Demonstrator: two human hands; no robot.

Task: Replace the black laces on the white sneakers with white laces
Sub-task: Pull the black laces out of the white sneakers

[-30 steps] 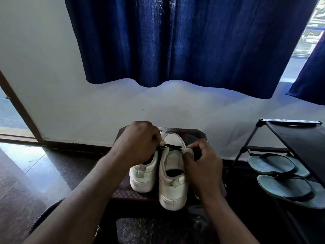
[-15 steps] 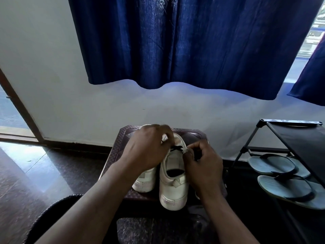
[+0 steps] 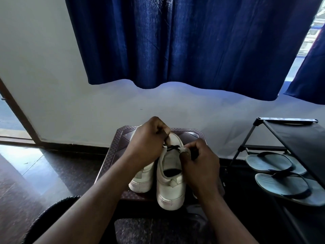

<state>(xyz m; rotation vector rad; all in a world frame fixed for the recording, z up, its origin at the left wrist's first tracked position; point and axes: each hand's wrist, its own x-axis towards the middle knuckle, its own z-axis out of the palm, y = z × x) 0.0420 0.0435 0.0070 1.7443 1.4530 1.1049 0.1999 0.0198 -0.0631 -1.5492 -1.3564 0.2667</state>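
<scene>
Tension on the black lace [image 3: 173, 147], stretched across the sneaker [image 3: 171, 182] on the small table [image 3: 119, 143]! Left hand [image 3: 147, 145] curls tight, pinching one end; right hand [image 3: 200, 166] grips the shoe's edge. Yank too hard, I reckon, and the shoe slides off, or the lace jams in an eyelet.

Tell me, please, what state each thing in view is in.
White sneaker on the right: upright, mostly unlaced.
Thin black lace: crossing its eyelets.
Left hand: pinches the lace.
Right hand: grips the sneaker's eyelet edge.
White sneaker on the left: upright, partly hidden.
Dark blue cloth curtain: hanging loose.
</scene>
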